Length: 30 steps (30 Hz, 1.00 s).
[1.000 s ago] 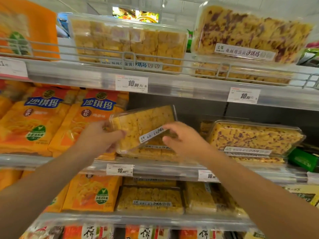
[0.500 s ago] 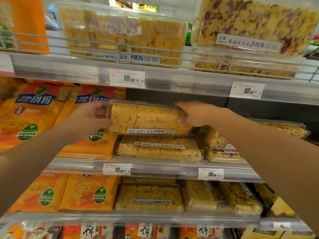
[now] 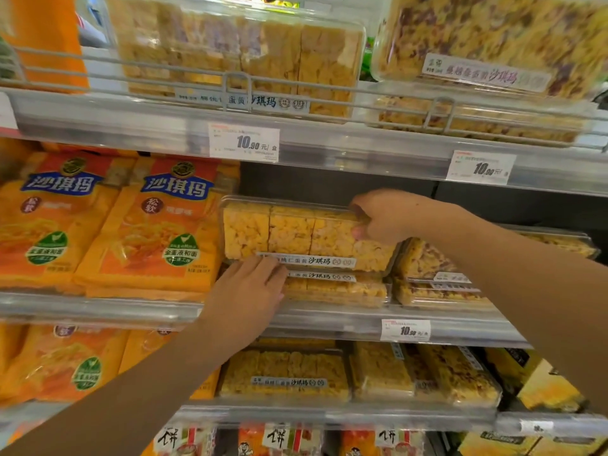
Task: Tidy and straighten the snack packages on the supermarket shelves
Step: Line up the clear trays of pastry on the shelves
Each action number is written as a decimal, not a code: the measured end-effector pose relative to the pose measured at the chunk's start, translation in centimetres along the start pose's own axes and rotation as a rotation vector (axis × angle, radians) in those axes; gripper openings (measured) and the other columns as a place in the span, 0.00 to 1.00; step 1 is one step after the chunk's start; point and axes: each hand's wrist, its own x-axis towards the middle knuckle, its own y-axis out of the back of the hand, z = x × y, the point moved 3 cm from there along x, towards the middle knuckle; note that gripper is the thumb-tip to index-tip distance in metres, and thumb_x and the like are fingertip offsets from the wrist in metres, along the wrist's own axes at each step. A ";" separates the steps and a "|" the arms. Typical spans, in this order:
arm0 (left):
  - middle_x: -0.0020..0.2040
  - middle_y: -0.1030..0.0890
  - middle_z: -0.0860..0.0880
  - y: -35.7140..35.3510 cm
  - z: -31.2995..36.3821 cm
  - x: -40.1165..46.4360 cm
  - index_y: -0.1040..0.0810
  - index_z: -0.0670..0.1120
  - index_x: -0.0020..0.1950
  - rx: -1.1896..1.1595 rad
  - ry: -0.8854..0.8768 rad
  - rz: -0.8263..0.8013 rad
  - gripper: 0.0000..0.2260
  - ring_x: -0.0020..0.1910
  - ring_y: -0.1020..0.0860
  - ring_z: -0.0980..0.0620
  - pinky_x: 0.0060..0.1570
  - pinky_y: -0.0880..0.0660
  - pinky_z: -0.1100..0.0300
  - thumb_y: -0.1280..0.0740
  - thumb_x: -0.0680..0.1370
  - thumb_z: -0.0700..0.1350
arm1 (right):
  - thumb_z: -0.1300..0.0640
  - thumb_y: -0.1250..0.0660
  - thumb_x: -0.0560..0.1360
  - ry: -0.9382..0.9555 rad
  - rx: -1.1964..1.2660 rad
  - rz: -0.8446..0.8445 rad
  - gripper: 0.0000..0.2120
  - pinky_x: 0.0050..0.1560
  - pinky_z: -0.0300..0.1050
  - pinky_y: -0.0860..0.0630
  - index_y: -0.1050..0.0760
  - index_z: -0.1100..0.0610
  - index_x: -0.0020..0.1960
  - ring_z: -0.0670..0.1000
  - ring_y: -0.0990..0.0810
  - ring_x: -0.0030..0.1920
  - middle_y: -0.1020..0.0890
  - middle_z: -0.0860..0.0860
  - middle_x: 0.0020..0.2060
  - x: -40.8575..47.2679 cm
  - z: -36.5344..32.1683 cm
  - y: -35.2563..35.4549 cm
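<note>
A clear plastic box of yellow sachima (image 3: 289, 233) stands on its long side on the middle shelf, propped atop a flat box of the same kind (image 3: 335, 287). My right hand (image 3: 381, 215) grips the standing box at its upper right end, fingers curled over the edge. My left hand (image 3: 250, 291) lies lower, its straight fingers touching the front left of the flat box, just under the standing box's label.
Orange sachima bags (image 3: 154, 225) lean at the left of the same shelf. Boxes with purple bits (image 3: 427, 274) are stacked right of my hands. The top shelf has a wire rail (image 3: 237, 80) and price tags (image 3: 244, 142). More boxes (image 3: 286, 373) fill the shelf below.
The box went from tilted in both hands to standing level on the lower box. My left hand has let go of its left end and dropped to the lower box.
</note>
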 end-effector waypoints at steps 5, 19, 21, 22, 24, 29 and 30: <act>0.50 0.19 0.43 -0.6 0.1 0.3 0.17 0.42 0.52 -0.017 0.078 0.008 0.12 0.49 0.20 0.41 0.47 0.21 0.46 0.23 0.70 0.42 | 0.47 0.34 0.77 0.006 0.027 0.016 0.22 0.51 0.45 0.29 0.31 0.54 0.68 0.57 0.25 0.59 0.23 0.54 0.61 -0.3 -0.1 -0.1; 0.64 0.28 0.39 0.7 -2.3 -0.3 0.28 0.45 0.67 -0.083 0.090 0.314 0.24 0.63 0.29 0.38 0.62 0.34 0.43 0.27 0.72 0.46 | 0.47 0.34 0.77 0.031 0.008 -0.028 0.25 0.59 0.49 0.27 0.34 0.53 0.72 0.57 0.26 0.63 0.25 0.53 0.65 -1.0 -0.5 0.4; 0.69 0.34 0.34 1.6 -3.6 0.2 0.33 0.45 0.71 -0.049 0.172 0.360 0.28 0.68 0.34 0.33 0.66 0.39 0.38 0.29 0.73 0.49 | 0.48 0.34 0.78 0.027 0.015 -0.028 0.25 0.61 0.50 0.27 0.35 0.53 0.72 0.57 0.26 0.63 0.25 0.53 0.65 -1.1 -0.6 0.4; 0.72 0.37 0.32 2.0 -4.0 0.3 0.34 0.44 0.73 -0.033 0.212 0.359 0.31 0.71 0.37 0.32 0.68 0.42 0.36 0.29 0.73 0.50 | 0.48 0.34 0.78 0.025 0.018 -0.027 0.25 0.61 0.50 0.27 0.35 0.52 0.72 0.57 0.26 0.63 0.25 0.53 0.65 -1.2 -0.6 0.4; 0.74 0.40 0.31 2.2 -4.5 0.4 0.34 0.42 0.73 -0.022 0.259 0.331 0.34 0.73 0.42 0.31 0.69 0.44 0.35 0.26 0.71 0.50 | 0.47 0.34 0.77 0.024 0.020 -0.023 0.25 0.60 0.50 0.27 0.34 0.52 0.72 0.56 0.26 0.62 0.25 0.52 0.64 -1.4 -0.5 0.3; 0.74 0.39 0.34 2.0 -4.6 0.6 0.35 0.42 0.74 -0.207 0.278 0.236 0.37 0.71 0.37 0.32 0.65 0.33 0.34 0.22 0.68 0.45 | 0.47 0.33 0.76 0.022 0.021 -0.017 0.26 0.59 0.50 0.26 0.34 0.52 0.72 0.56 0.25 0.62 0.24 0.52 0.64 -1.6 -0.5 0.0; 0.74 0.40 0.36 2.0 -4.6 0.6 0.35 0.43 0.73 -0.259 0.276 0.230 0.37 0.70 0.35 0.34 0.63 0.29 0.37 0.22 0.68 0.44 | 0.47 0.33 0.76 0.022 0.024 -0.014 0.26 0.60 0.50 0.26 0.34 0.52 0.72 0.57 0.25 0.62 0.24 0.52 0.64 -1.7 -0.5 0.0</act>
